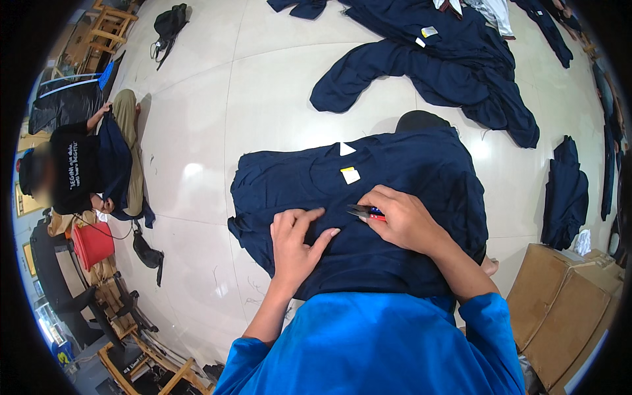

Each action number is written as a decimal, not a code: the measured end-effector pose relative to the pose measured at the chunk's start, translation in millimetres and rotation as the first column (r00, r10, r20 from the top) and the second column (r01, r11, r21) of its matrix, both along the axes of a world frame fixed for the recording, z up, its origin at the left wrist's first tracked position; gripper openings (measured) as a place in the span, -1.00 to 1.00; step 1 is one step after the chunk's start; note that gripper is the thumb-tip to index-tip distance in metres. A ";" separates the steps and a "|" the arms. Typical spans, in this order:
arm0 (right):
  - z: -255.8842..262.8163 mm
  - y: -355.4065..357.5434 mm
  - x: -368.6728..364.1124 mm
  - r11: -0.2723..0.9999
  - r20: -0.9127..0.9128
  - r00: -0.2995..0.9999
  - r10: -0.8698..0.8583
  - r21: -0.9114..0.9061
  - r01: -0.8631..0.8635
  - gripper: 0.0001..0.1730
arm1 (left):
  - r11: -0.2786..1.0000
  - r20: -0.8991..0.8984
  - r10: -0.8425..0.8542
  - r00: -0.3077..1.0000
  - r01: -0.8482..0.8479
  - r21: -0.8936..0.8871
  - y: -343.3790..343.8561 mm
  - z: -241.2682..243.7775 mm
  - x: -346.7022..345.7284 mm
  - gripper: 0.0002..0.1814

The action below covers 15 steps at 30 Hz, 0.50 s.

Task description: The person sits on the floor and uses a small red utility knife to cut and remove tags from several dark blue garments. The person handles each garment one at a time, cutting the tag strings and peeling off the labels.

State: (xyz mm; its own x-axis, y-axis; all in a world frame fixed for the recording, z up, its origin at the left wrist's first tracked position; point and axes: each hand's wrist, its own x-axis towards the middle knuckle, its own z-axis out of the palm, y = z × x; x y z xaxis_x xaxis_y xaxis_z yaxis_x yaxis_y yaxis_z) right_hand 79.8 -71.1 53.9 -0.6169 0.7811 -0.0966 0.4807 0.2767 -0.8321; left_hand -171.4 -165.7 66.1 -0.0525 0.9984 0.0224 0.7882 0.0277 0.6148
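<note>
A navy garment (276,182) with a round neckline lies spread across my lap. A white and yellow label (351,175) shows inside its neck. My left hand (298,237) rests on the cloth below the neckline, fingers apart and holding nothing. In my right hand (402,217) is a pair of thread snips (364,212) with red and blue handles. Their blades point left, just over the fabric, toward my left hand. Whether the blades touch the cloth I cannot tell.
More navy garments (434,74) lie heaped on the tiled floor (197,123) ahead. A folded navy garment (565,192) and cardboard boxes (558,301) are at the right. On the left, a seated person (74,163) handles dark cloth near a red bin (94,244). A black bag (169,24) lies beyond.
</note>
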 end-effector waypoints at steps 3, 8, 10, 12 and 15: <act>0.4 -0.2 -0.2 1.000 -0.007 1.000 0.006 0.001 -0.006 -0.77 | 1.000 -0.067 -0.017 0.998 0.017 0.000 -1.8 -7.8 -0.6 -0.76; 4.1 0.6 -0.4 1.000 -0.052 0.999 0.007 0.012 -0.006 -0.74 | 0.987 0.239 0.156 0.959 -0.145 -0.064 -3.1 -9.8 -10.0 -0.89; 6.2 -0.1 -1.7 1.000 -0.072 0.997 0.011 0.022 -0.010 -0.71 | 0.956 0.327 0.277 0.903 -0.225 -0.189 -7.6 -7.7 -14.3 -0.88; 11.4 0.2 -4.6 0.999 -0.093 0.995 0.040 0.034 -0.037 -0.69 | 0.945 0.383 0.307 0.871 -0.231 -0.233 -9.0 -3.6 -14.8 -0.84; 18.7 0.3 -16.1 0.992 -0.050 0.991 0.124 0.025 -0.123 -0.70 | 0.945 0.454 0.314 0.834 -0.230 -0.231 -13.2 -9.2 -15.6 -0.82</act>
